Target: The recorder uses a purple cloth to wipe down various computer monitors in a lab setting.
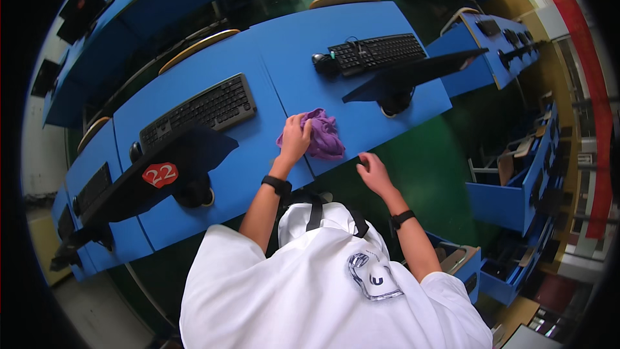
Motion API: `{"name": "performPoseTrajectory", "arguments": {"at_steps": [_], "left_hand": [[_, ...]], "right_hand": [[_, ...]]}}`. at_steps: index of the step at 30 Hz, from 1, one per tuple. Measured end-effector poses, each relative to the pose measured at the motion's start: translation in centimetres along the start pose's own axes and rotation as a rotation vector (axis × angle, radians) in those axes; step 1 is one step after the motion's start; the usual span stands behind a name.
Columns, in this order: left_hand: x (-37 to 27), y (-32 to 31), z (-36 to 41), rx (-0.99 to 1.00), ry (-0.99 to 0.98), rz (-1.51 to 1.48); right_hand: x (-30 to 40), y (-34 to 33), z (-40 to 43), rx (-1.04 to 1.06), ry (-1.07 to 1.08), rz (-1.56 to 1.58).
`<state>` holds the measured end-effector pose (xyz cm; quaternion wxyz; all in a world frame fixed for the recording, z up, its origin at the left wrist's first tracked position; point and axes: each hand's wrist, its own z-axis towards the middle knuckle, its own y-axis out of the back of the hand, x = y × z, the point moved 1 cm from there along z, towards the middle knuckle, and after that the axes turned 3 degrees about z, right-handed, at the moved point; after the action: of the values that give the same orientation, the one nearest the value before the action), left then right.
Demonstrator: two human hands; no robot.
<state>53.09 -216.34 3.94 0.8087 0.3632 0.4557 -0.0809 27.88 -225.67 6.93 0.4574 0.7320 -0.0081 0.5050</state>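
Observation:
My left hand rests on a crumpled purple cloth, its fingers pressed over the cloth's left side. The cloth lies on the blue desktop, across the seam between two desk sections. To the right, my right hand hangs in the air just off the desk's near edge, fingers loosely curled, touching nothing that I can see. A black keyboard lies beyond the cloth to the left. Another black keyboard, with its cable bundled on top, lies beyond it to the right.
A black monitor with a red numbered sticker stands at the left; another monitor stands right of the cloth. A mouse sits by the left keyboard. Wooden chair backs show along the far edge. More blue desks stand at the right.

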Motion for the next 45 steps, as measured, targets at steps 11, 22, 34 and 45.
{"name": "performPoseTrajectory", "arguments": {"at_steps": [11,22,34,45], "left_hand": [[1.9,6.3,-11.7,-0.046,0.5,0.207],[5.2,9.1,-14.4,-0.344,0.352,0.879],[5.8,7.8,-13.8,-0.277,0.529,1.086],[6.1,7.7,-13.8,-0.268,0.548,1.147]], "right_hand": [[6.2,-7.6,9.9,0.164,0.487,-0.447],[-5.2,-0.1,13.4,-0.28,0.261,-0.648],[-3.9,-0.6,17.1,-0.137,0.087,-0.56],[-1.7,-4.3,19.6,-0.27,0.453,-0.426]]}}
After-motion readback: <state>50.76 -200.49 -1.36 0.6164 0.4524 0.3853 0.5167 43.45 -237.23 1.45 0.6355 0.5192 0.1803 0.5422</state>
